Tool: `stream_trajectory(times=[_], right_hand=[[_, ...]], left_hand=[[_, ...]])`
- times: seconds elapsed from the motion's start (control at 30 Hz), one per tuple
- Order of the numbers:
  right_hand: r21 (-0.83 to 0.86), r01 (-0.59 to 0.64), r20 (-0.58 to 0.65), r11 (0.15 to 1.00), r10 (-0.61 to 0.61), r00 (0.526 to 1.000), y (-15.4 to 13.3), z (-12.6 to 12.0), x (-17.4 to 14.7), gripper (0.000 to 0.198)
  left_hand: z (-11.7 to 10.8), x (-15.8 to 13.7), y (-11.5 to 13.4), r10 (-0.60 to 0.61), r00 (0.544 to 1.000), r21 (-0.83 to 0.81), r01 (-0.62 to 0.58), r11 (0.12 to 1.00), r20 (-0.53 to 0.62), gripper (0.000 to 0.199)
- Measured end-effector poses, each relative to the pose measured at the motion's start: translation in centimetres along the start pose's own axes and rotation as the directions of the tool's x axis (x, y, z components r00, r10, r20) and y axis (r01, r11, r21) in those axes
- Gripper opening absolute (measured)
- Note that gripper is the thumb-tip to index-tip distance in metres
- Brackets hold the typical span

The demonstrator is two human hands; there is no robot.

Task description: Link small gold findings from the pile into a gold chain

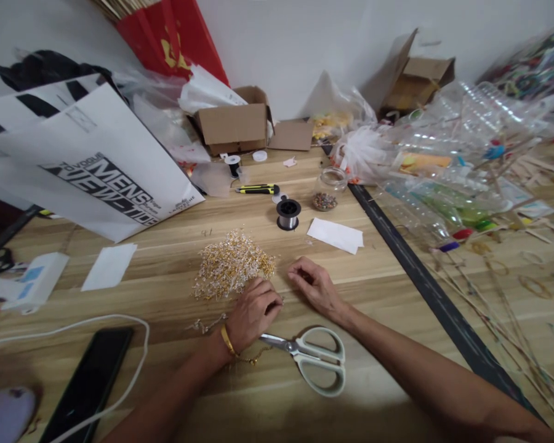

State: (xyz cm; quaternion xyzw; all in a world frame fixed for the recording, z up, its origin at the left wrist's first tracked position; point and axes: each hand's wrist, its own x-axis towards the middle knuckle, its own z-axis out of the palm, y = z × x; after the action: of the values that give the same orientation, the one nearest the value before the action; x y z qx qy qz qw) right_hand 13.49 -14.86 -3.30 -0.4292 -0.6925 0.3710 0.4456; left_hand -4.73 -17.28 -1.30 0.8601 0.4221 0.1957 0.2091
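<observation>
A loose pile of small gold and clear beads [228, 261] lies on the wooden table. My left hand [255, 311] rests at the pile's lower right edge, its fingers curled together; whatever they pinch is too small to name. Just to the right, my right hand [314, 284] hovers close to the tabletop with thumb and fingertips brought together, and I cannot make out anything between them. White-handled scissors [318, 360] lie below both hands, blade tips partly hidden by my left wrist. A thin beaded chain [207, 324] lies left of that wrist. Beyond the pile stands a black spool of wire [289, 215].
Further back are a yellow-black utility knife [257, 189], a glass jar of beads [327, 191] and a cardboard box [235, 126]. White paper [336, 235] lies near the spool. Plastic bottles [425, 212] crowd the right; a shopping bag [96, 166] and phone [90, 381] occupy the left.
</observation>
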Motion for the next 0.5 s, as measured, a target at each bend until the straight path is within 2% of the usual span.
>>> stream_trajectory(times=[0.17,0.3,0.4,0.5], right_hand=[[0.017,-0.009,0.029,1.0,0.008,1.0,0.0,-0.02,-0.07,0.012],[0.035,-0.012,0.082,0.999,0.009,0.997,-0.1,-0.11,-0.2,0.014],[0.029,-0.002,0.098,1.0,0.0,0.995,-0.16,-0.13,-0.27,0.015],[0.016,0.022,0.115,1.0,-0.023,0.993,-0.16,-0.07,-0.3,0.016]], left_hand=[[-0.03,-0.07,0.05,0.027,0.999,-0.012,-0.026,1.0,0.024,0.006],[-0.03,0.09,0.19,0.02,1.0,-0.067,-0.02,0.998,-0.006,0.006],[-0.1,0.3,0.16,-0.033,0.999,-0.128,0.028,0.991,-0.038,0.008],[-0.27,0.43,0.08,-0.146,0.987,-0.163,0.134,0.977,-0.064,0.01]])
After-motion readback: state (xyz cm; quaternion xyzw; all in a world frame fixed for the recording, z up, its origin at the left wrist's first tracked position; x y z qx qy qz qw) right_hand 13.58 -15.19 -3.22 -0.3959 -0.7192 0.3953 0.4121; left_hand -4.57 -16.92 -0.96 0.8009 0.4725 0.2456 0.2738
